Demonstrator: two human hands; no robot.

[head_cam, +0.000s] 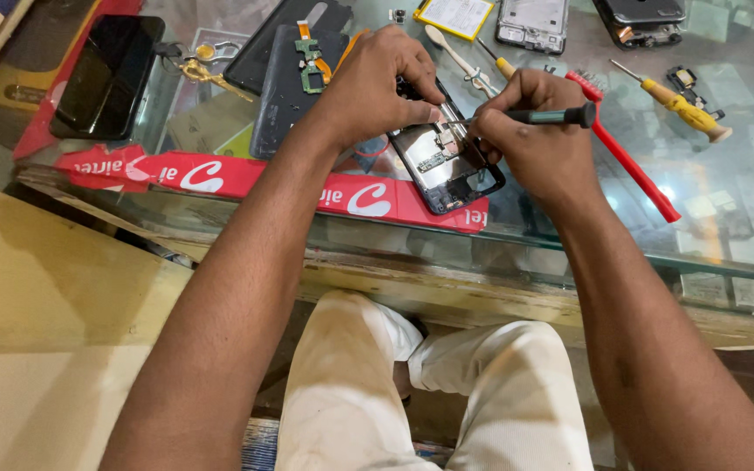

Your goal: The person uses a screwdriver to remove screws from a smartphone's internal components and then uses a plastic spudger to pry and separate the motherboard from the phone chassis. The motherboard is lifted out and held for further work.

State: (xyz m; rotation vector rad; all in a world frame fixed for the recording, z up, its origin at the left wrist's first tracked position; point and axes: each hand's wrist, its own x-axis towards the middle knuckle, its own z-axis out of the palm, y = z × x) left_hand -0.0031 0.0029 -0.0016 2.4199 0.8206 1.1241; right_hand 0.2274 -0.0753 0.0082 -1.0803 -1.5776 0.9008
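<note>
left hand [375, 83]: we see it curled over the top end of the opened phone [447, 161], fingers bent down and thumb tip pressed on the frame edge; closed on the phone's upper part, pinning it to the glass counter [726, 218].
why held so: we judge the press keeps the phone from sliding while the tool works inside it.
right hand [538, 144]: we see it closed in a pen-like grip round a dark-handled screwdriver [551, 115], handle pointing right, metal tip going left and down into the phone's inside near the left thumb.
why that grip: we judge the low, fingertip hold gives fine control over a small screw or part; which part the tip meets we cannot tell.
phone position: back cover off, boards showing, lying slanted on the counter between both hands, top end under the left hand, lower end toward the counter's near edge, over a red sticker strip [246, 174].
beside right hand: a red brush [626, 161] lies just behind it, yellow screwdriver [678, 100] further right.
beside left hand: dark back cover [285, 96] with a small green board on a flex cable [311, 61], apart from the fingers.
far left: a black phone [106, 74], screen up, well away.
far edge: more opened phone frames [534, 22], untouched.
</note>
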